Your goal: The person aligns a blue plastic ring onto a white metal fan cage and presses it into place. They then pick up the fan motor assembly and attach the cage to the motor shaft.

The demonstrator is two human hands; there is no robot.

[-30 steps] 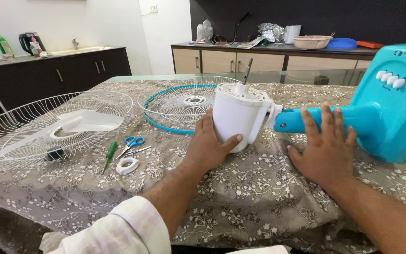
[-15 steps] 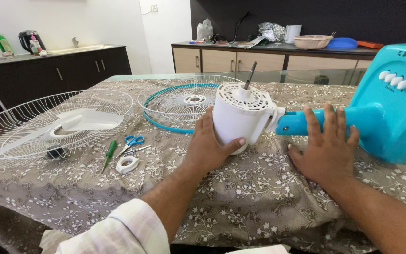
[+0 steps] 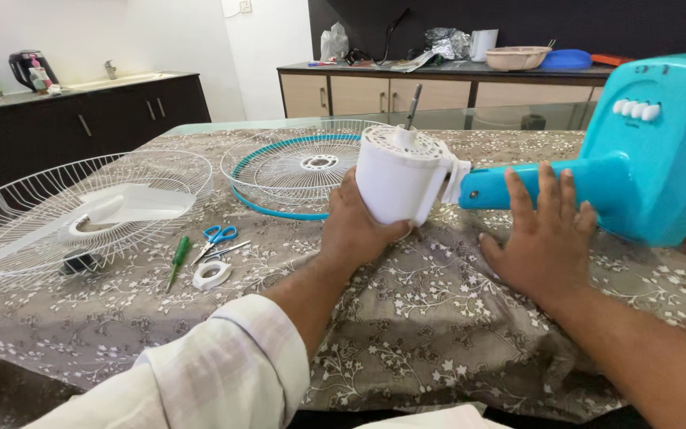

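Kitchen-dining room setup, with a big table under a grey flowery cloth (image 3: 406,318) and everything spread out on it. So the fan's white motor housing (image 3: 397,181) is lying on its side near the middle of the table, metal shaft (image 3: 414,102) poking up and away from me. My left hand (image 3: 352,226) is wrapped around the near side of the housing, fingers curled under it and gripping. The housing joins onto the turquoise neck (image 3: 533,184), and my right hand (image 3: 541,234) is laid flat over that neck, fingers spread open and pressing down, not clamped around anything. The neck widens into the turquoise base (image 3: 660,159) off to the right, with a row of white buttons (image 3: 635,110) on its face.

Just behind the housing sits the front grille with the turquoise rim (image 3: 299,167), lying flat. Further left is the other white wire grille (image 3: 81,206), and the white blade (image 3: 132,202) is resting inside it. Between that and my left arm there's a green screwdriver (image 3: 178,256), blue-handled scissors (image 3: 217,238) and a small white plastic ring piece (image 3: 211,275), all close together on the cloth.

Back wall has dark cabinets and a sideboard with clutter on top.
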